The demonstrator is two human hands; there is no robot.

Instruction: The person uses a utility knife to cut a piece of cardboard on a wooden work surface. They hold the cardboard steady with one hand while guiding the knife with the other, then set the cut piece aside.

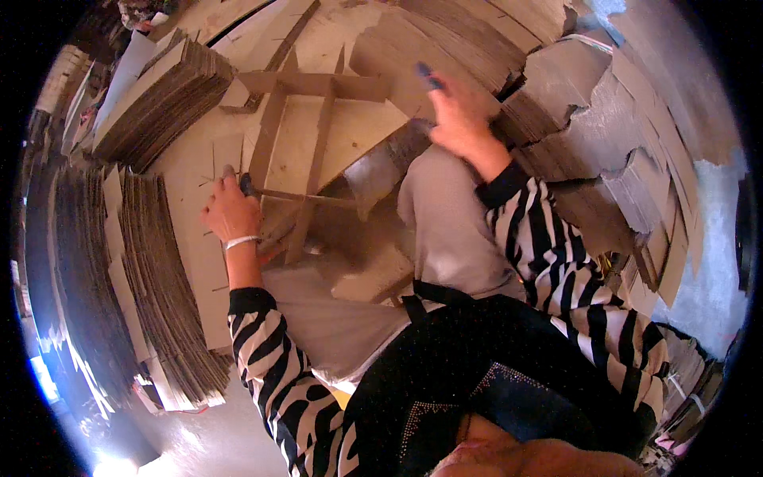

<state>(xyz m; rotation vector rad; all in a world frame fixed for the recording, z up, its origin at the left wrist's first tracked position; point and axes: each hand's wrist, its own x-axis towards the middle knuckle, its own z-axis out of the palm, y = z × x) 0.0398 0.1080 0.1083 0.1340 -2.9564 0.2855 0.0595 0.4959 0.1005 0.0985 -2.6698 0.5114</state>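
A cardboard divider grid (322, 131) of interlocked slotted strips stands in front of me on a pale board. My left hand (233, 208) lies on a slotted cardboard strip (208, 274) left of the grid, near the grid's near-left corner. Its fingers point away from me, and a dark cover sits on the thumb tip. To the right of the grid is my right hand (465, 119), slightly blurred above my knee. Thumb and forefinger are spread, both with dark tips, and nothing shows between them. It is nearest to a stack of flat cardboard (437, 44).
Tall stacks of cardboard strips stand at the left (163, 278) and far left (171, 99). Torn-edged cardboard piles (568, 99) lean at the right. Loose cardboard pieces (373, 270) lie between my legs.
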